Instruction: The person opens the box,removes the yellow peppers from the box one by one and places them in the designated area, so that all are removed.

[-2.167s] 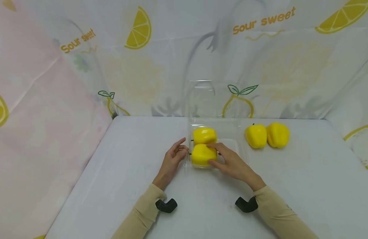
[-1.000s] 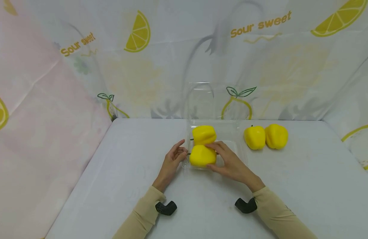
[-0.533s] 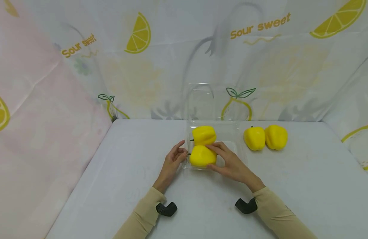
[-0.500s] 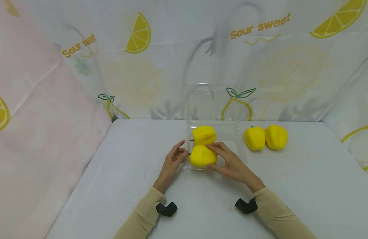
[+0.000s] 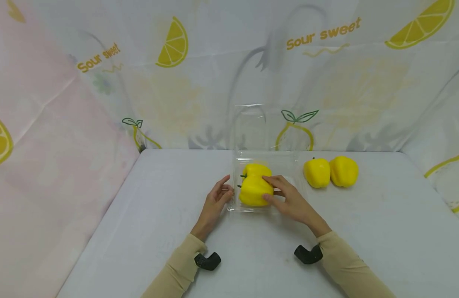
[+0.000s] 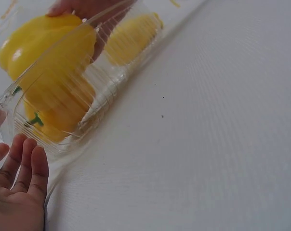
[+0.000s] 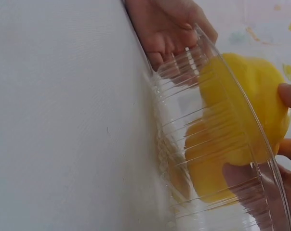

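Observation:
In the head view, my right hand pinches a yellow bell pepper between thumb and fingers, over the left half of a clear plastic clamshell box. That pepper sticks up above the rim in the left wrist view. Behind it and partly covered by it, a second yellow pepper shows lower down through the ribbed wall in the right wrist view. Both stems point left. My left hand rests at the box's left edge, its fingers loosely extended beside the wall.
Two more yellow peppers stand side by side on the white table, to the right of the box. The clear lid is raised at the back, before a lemon-print cloth.
My right hand and the held pepper have shifted slightly right and back, and the pepper now overlaps the rear one. The rear pepper sits a little lower and further right. My left hand stays put.

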{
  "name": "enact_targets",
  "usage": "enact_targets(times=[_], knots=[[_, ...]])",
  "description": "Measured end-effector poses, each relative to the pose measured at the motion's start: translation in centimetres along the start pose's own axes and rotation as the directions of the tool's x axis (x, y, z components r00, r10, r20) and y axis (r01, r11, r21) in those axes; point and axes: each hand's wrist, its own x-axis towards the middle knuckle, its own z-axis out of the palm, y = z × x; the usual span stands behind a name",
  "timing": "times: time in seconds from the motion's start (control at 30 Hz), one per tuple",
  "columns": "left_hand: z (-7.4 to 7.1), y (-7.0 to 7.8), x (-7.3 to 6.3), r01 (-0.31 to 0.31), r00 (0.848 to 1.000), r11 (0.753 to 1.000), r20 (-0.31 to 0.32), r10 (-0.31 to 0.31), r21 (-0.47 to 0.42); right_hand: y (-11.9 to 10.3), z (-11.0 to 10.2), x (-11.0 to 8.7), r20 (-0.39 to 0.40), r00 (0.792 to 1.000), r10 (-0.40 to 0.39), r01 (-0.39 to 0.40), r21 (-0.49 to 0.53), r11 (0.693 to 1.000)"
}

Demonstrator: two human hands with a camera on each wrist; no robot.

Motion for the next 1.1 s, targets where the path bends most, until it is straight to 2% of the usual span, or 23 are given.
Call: enact_targets(times=[0.1,0.3,0.67,0.93,1.1], knots=[[0.01,-0.06,0.02,-0.005,1.000,1.000,0.001,0.005,0.004,-0.09,-0.24,0.05,0.020,0.999,0.036,-0.037,0.028,0.999],[0.02,0.03,0.03,-0.015,1.000,1.000,0.000,0.015,0.015,-0.33,-0.28,0.07,0.038,0.997,0.073,-0.074,0.018,0.997],[0.06,0.13,-0.03,-0.018,1.000,0.999,-0.003,0.018,0.040,-0.45,-0.39,-0.04,0.016,0.995,0.099,-0.100,0.027,0.995],[0.09,0.13,-0.07,-0.016,1.000,1.000,-0.006,0.016,0.023,-0.42,-0.41,-0.20,0.014,0.996,0.092,-0.093,0.082,0.992],[0.13,0.20,-0.12,-0.017,1.000,1.000,-0.006,0.017,0.016,-0.43,-0.58,-0.20,0.029,0.993,0.113,-0.116,0.111,0.987]])
